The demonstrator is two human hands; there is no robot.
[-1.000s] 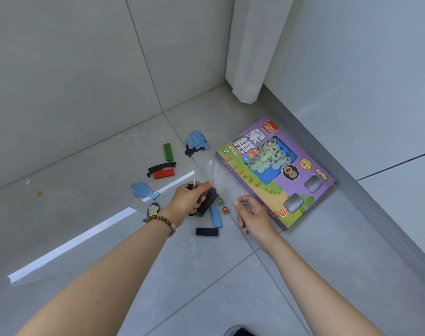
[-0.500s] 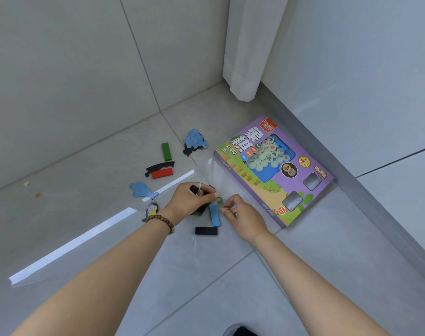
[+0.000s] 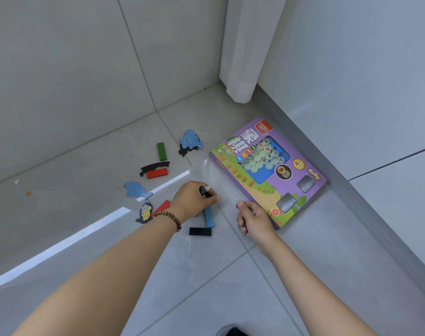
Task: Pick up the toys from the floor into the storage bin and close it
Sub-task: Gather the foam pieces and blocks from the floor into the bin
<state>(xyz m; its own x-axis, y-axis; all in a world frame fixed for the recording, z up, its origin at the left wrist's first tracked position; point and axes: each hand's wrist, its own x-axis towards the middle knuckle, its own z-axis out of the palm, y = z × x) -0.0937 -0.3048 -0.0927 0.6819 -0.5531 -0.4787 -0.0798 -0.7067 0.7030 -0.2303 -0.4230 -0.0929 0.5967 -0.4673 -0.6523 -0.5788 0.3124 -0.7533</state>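
Two bare hands are working low over the grey tiled floor [image 3: 303,275]. The left hand [image 3: 194,200], wearing a brown bead bracelet [image 3: 170,218], is curling its fingers round a small black toy piece [image 3: 204,194] — something pale green is poking out beside it. The right hand [image 3: 253,219] is hovering close by, at the near corner of the purple cardboard game box [image 3: 267,187], fingers curled in; whether they are pinching anything, I cannot tell. Loose toys are lying all around: a blue rectangular block [image 3: 209,218] and a black rectangular block [image 3: 200,231] just below the left hand, a red flat block [image 3: 162,206] peeking from beneath the wrist, a green upright-lying block [image 3: 161,151] and a red short block [image 3: 157,173] touching a curved black strip [image 3: 154,166] further out. A clear plastic sheet with a white strip [image 3: 61,246] is lying across the tiles on the left.
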